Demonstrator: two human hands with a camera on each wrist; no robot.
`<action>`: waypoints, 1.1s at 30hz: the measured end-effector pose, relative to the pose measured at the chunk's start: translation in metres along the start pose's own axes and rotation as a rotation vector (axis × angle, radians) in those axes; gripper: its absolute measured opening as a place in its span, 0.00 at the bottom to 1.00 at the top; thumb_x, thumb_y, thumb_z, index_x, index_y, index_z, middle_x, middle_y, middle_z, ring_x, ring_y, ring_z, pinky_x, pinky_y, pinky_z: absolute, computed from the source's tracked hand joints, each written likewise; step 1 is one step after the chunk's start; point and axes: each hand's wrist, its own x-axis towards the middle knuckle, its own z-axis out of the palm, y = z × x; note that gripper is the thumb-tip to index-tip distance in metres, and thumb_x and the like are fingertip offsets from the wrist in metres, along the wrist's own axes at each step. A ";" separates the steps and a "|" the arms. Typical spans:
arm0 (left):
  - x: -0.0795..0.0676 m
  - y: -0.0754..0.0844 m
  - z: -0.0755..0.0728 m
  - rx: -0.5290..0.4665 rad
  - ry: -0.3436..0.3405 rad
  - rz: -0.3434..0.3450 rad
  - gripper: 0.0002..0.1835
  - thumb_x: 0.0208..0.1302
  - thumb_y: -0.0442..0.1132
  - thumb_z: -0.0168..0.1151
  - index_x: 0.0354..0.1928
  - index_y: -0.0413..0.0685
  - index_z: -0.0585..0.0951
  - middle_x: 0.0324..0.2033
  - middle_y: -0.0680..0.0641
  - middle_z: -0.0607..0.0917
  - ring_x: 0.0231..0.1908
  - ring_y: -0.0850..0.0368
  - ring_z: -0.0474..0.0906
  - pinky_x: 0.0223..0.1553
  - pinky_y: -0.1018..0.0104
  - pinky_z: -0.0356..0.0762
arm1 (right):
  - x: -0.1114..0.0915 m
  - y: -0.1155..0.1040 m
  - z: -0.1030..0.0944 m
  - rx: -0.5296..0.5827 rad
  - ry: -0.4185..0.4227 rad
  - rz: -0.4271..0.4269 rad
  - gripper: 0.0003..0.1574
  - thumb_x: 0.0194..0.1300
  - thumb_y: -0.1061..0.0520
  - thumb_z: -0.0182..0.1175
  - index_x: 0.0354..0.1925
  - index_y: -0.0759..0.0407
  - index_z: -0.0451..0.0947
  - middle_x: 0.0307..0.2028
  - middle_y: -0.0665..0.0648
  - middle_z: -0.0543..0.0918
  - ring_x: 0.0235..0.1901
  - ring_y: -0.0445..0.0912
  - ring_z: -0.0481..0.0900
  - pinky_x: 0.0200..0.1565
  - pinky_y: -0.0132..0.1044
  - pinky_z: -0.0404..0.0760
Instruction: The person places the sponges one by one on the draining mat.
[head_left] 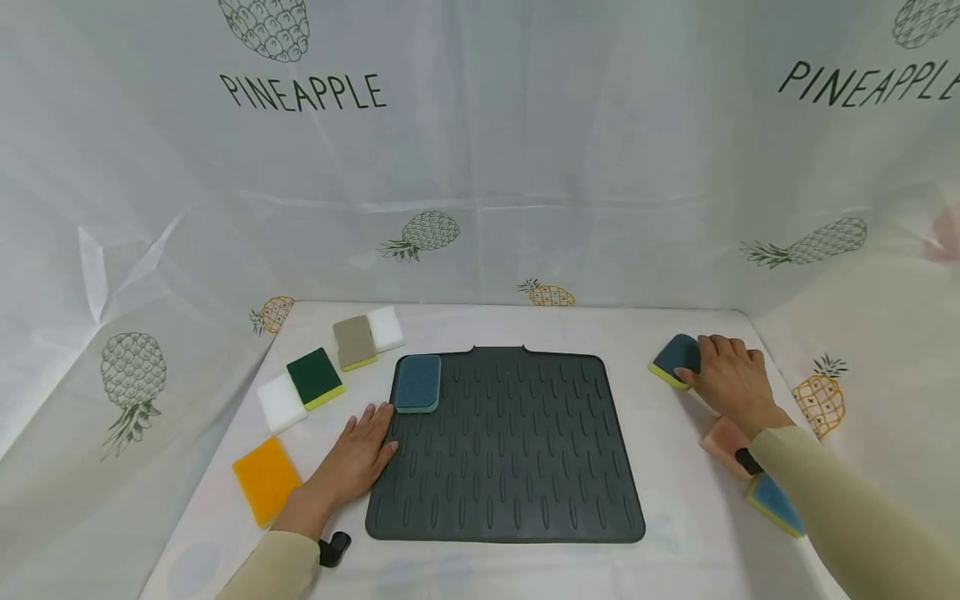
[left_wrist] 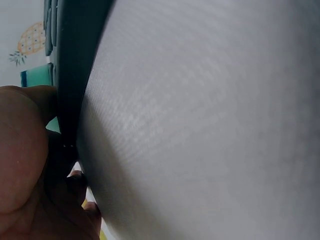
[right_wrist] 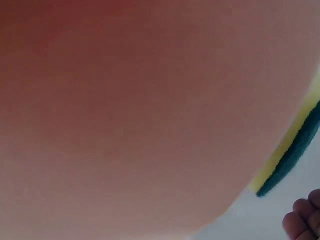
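My left hand (head_left: 357, 454) rests with its fingers spread along the left edge of a dark grey ridged mat (head_left: 517, 450); in the left wrist view the thumb (left_wrist: 37, 95) lies at the mat's edge. A blue-topped sponge (head_left: 418, 382) lies on the mat's top left corner. At the right, my right hand (head_left: 731, 379) holds the right end of a dark blue and yellow sponge (head_left: 671, 357), its thumb across the front corner. This sponge (right_wrist: 290, 150) shows its yellow and dark layers in the right wrist view, beside fingertips (right_wrist: 300, 217). A blurred pinkish surface covers most of that view.
Left of the mat lie white (head_left: 282, 402), green (head_left: 315, 377), grey-brown (head_left: 355, 340) and orange (head_left: 266, 481) sponges, plus another white one (head_left: 386, 328). Pink (head_left: 723, 442) and blue (head_left: 777, 504) sponges lie near the right forearm. A pineapple-print sheet (head_left: 480, 150) hangs behind the table.
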 end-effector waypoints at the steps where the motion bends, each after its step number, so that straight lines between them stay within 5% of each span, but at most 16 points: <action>1: 0.000 0.000 0.000 -0.003 0.000 0.000 0.38 0.82 0.48 0.55 0.82 0.34 0.57 0.81 0.34 0.60 0.81 0.33 0.52 0.79 0.32 0.48 | 0.000 0.000 0.000 0.001 0.005 0.008 0.51 0.73 0.40 0.66 0.71 0.77 0.62 0.65 0.80 0.70 0.64 0.76 0.66 0.56 0.76 0.68; 10: 0.000 0.000 0.000 -0.005 -0.008 -0.003 0.38 0.83 0.48 0.54 0.82 0.34 0.56 0.81 0.34 0.60 0.81 0.33 0.51 0.80 0.32 0.48 | -0.003 -0.003 -0.001 -0.007 0.004 0.077 0.61 0.68 0.30 0.67 0.68 0.81 0.62 0.63 0.83 0.69 0.61 0.78 0.66 0.53 0.76 0.69; 26: 0.001 -0.002 0.002 -0.010 -0.001 -0.005 0.38 0.82 0.48 0.55 0.82 0.35 0.56 0.81 0.35 0.60 0.82 0.33 0.51 0.80 0.33 0.48 | -0.002 -0.013 0.006 0.002 0.064 0.083 0.65 0.50 0.32 0.80 0.58 0.79 0.61 0.57 0.81 0.68 0.56 0.77 0.65 0.47 0.70 0.70; 33: 0.000 0.000 0.000 -0.017 -0.006 -0.011 0.38 0.82 0.48 0.55 0.82 0.35 0.56 0.81 0.35 0.59 0.82 0.33 0.50 0.80 0.33 0.47 | 0.007 -0.018 0.003 -0.046 0.191 0.002 0.60 0.47 0.35 0.77 0.54 0.80 0.63 0.51 0.80 0.71 0.51 0.76 0.68 0.43 0.68 0.72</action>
